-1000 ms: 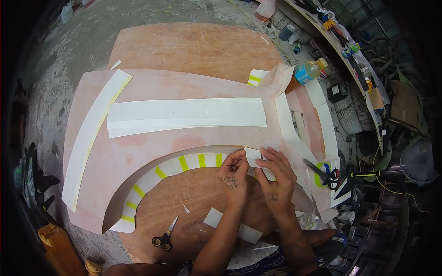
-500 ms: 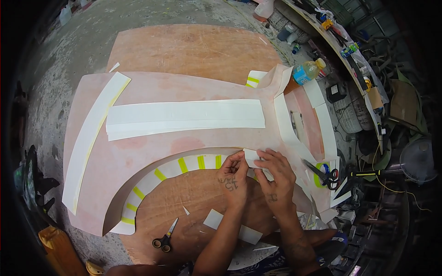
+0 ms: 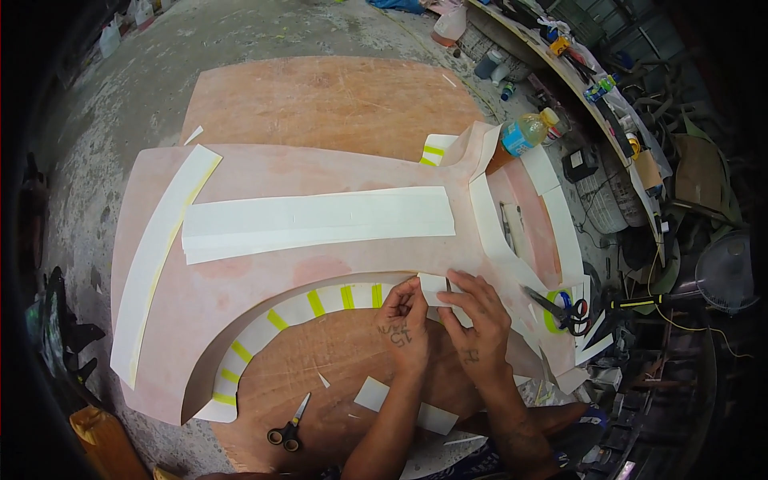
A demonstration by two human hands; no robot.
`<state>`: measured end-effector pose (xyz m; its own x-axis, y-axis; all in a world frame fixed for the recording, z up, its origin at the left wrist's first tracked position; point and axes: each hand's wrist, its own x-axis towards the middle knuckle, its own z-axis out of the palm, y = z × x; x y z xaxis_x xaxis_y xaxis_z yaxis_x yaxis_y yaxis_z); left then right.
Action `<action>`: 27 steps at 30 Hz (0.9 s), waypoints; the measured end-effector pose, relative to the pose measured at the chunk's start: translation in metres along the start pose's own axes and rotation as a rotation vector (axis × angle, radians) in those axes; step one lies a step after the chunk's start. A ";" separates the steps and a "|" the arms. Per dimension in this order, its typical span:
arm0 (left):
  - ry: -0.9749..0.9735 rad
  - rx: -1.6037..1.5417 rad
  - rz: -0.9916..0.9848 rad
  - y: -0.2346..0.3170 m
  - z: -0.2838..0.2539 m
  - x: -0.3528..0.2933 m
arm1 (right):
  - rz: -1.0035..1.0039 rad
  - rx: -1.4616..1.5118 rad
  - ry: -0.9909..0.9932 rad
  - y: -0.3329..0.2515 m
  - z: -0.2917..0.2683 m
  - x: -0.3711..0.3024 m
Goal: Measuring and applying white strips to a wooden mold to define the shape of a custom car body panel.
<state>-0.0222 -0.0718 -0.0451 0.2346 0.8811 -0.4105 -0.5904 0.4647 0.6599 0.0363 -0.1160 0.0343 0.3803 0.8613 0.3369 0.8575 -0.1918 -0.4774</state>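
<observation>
White card [image 3: 433, 286]; left edge in left grip [image 3: 403, 318]; right edge at right grip [image 3: 478, 318]

Fan [image 3: 726, 274] at right; jug [image 3: 450, 28] near the top.

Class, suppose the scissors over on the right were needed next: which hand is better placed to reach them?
Probably the right hand: it is nearer the scissors, while the left hand would have to reach past it. Both hands are at the small white card.
</observation>
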 end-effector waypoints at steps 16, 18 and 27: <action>0.005 0.014 0.015 0.000 0.002 0.000 | 0.018 -0.019 0.001 0.001 0.000 -0.001; 0.008 0.024 0.015 0.001 0.003 -0.001 | 0.016 -0.021 -0.003 0.000 -0.001 0.000; 0.004 0.001 0.011 0.000 0.001 0.000 | 0.019 -0.024 -0.001 -0.003 -0.001 0.003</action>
<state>-0.0214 -0.0717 -0.0449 0.2247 0.8859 -0.4058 -0.5925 0.4548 0.6649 0.0348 -0.1133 0.0379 0.3965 0.8579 0.3268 0.8581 -0.2198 -0.4641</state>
